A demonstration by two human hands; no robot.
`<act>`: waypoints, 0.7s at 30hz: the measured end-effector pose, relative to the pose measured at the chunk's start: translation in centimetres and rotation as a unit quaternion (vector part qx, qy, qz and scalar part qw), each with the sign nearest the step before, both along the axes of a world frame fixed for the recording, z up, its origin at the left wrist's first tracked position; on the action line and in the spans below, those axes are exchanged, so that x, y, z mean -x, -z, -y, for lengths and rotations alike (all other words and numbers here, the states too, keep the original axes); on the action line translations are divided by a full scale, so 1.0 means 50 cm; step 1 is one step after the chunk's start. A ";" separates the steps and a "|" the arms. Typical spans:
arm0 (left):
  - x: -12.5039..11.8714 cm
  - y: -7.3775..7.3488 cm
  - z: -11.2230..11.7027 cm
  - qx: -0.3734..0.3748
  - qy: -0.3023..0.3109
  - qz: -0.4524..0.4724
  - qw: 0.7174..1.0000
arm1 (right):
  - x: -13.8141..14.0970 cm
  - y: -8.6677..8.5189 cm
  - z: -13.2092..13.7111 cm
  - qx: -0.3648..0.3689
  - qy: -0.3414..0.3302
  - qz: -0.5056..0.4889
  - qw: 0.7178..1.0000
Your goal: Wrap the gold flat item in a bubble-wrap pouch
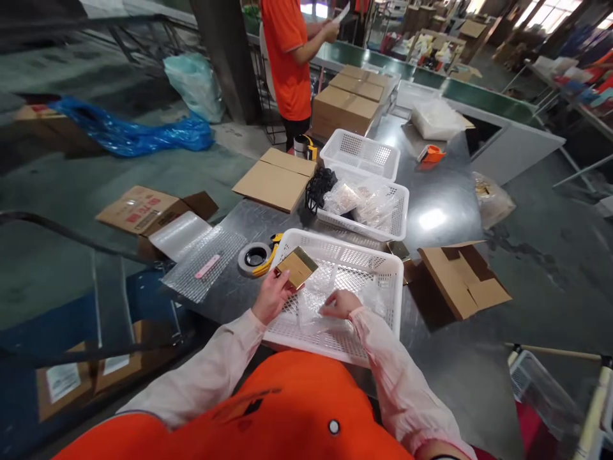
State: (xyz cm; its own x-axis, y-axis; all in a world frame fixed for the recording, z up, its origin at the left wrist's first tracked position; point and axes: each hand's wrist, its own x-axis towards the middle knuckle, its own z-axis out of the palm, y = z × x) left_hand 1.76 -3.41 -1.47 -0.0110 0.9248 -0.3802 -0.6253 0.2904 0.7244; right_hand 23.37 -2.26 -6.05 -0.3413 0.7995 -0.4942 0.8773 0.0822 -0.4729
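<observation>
Gold item: a flat gold-coloured box (297, 266), tilted, is pinched at its lower left corner by the left hand (271, 297), above the near left corner of the basket.
Left grip: fingers clasped on the box's edge, thumb on top; pale pink sleeve on the forearm.
Right hand: the right hand (341, 305) lies palm down inside the basket, fingers pressing on a clear bubble-wrap bag (322, 300); whether it pinches the bag or only rests on it cannot be told.
Basket in use: a white perforated plastic basket (383, 271) stands on the grey metal table (440, 204) right in front of the person, with the bag lying on its bottom.
Left of the basket: a tape dispenser with yellow handle (257, 257) just beside its far left corner; further left, sheets of bubble wrap (204, 262) with a small pink strip on them.
Behind: a second white basket (378, 211) holding clear packets and a black bundle; a third, smaller basket (360, 154) beyond it.
Right: an opened cardboard box (462, 281) lying near the basket's right side.
Far end: stacked brown cartons (347, 108), an orange tape dispenser (432, 154), and another person in an orange shirt (287, 57) standing by the green conveyor (474, 94), holding a paper.
</observation>
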 end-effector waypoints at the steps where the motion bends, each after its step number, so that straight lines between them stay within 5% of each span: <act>1: -0.001 -0.003 -0.002 0.003 0.001 0.004 1.000 | 0.011 -0.004 -0.015 -0.027 0.012 0.003 1.000; 4: -0.004 -0.009 -0.004 0.007 0.008 0.009 1.000 | 0.041 -0.009 -0.053 -0.081 0.034 0.011 0.996; 8: 0.009 -0.014 -0.003 0.001 -0.003 0.008 1.000 | 0.027 -0.031 -0.079 -0.060 0.045 0.017 0.997; 13: 0.043 -0.029 -0.008 -0.001 -0.065 -0.001 0.998 | -0.095 -0.141 -0.105 0.006 0.050 -0.036 0.998; 16: 0.037 -0.049 -0.004 -0.043 -0.096 -0.017 0.994 | -0.123 -0.186 -0.084 0.041 0.087 -0.138 0.986; 18: 0.019 -0.059 0.010 -0.080 -0.110 -0.043 0.990 | -0.094 -0.176 -0.043 0.091 0.147 -0.235 0.956; 21: -0.016 -0.049 0.046 -0.120 -0.077 -0.128 0.982 | -0.009 -0.112 0.031 0.154 0.228 -0.303 0.912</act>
